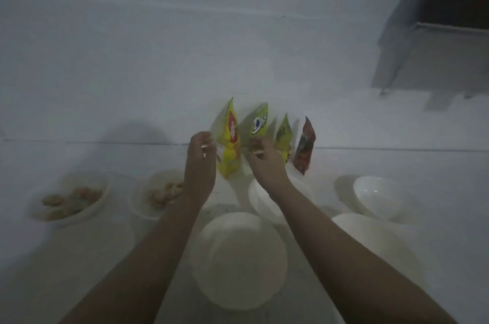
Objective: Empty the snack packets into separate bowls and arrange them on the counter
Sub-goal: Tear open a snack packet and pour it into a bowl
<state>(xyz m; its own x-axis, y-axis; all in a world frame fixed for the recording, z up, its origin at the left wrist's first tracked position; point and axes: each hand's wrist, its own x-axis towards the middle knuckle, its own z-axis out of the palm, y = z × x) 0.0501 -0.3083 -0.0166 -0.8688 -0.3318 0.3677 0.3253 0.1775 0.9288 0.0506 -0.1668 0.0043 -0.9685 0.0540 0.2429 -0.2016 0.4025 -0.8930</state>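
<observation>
Four snack packets lean upright against the white wall: a yellow packet (230,143) with a red logo, a green packet (259,122), a yellow-green packet (283,138) and a dark red packet (304,146). My left hand (201,162) curls its fingers on the yellow packet's left edge. My right hand (264,162) pinches the green packet's bottom edge. Two white bowls hold snacks: the far-left bowl (92,211) and the second bowl (137,204). An empty white bowl (238,257) sits in front, between my forearms.
More empty white bowls stand on the white counter: one under my right wrist (260,204), one at the right (378,196) and one in front of it (370,239). A dark boxy object (436,32) hangs at the upper right. The scene is dim.
</observation>
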